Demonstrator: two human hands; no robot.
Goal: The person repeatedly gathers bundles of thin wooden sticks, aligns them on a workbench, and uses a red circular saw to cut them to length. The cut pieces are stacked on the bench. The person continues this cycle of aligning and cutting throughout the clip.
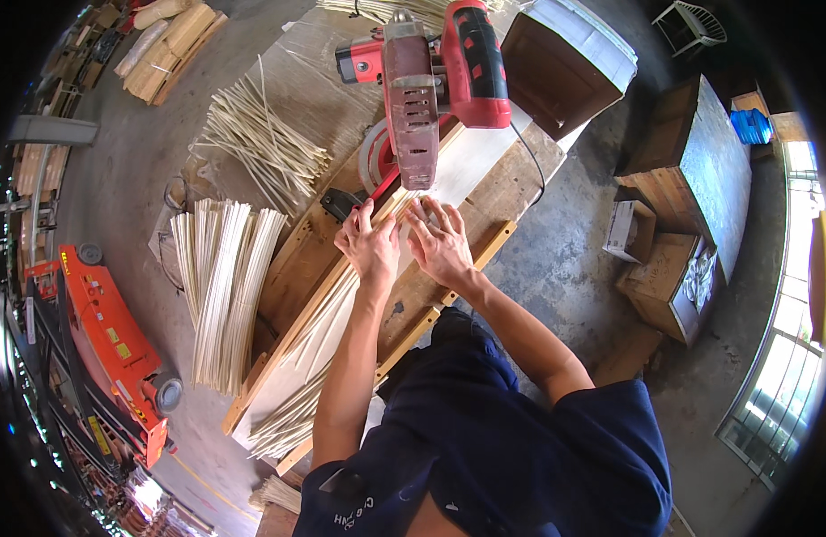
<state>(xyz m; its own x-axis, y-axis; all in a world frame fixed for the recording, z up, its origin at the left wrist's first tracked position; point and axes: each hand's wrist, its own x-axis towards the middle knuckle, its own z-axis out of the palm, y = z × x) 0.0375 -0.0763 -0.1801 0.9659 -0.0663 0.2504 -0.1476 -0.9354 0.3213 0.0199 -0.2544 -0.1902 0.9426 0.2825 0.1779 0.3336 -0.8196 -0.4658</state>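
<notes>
Both hands are close together just below the red and black mitre saw [411, 98]. My left hand [371, 246] has bent fingers over a bundle of thin pale rods [328, 313] lying along the wooden fence. On the right side of the bundle, my right hand [440, 243] presses in with curved fingers, its fingertips near the saw's dark guard. Together the hands grip the bundle from both sides; its ends under the fingers are mostly hidden. The blade cannot be seen inside the guard.
Left of the bench [288, 295] stand a thick bundle of pale rods [225, 286] and a looser pile [261, 143]. A black cord [540, 174] hangs at the right. Beyond are a big carton [565, 63], a cabinet [690, 170] and an orange lift machine [113, 340].
</notes>
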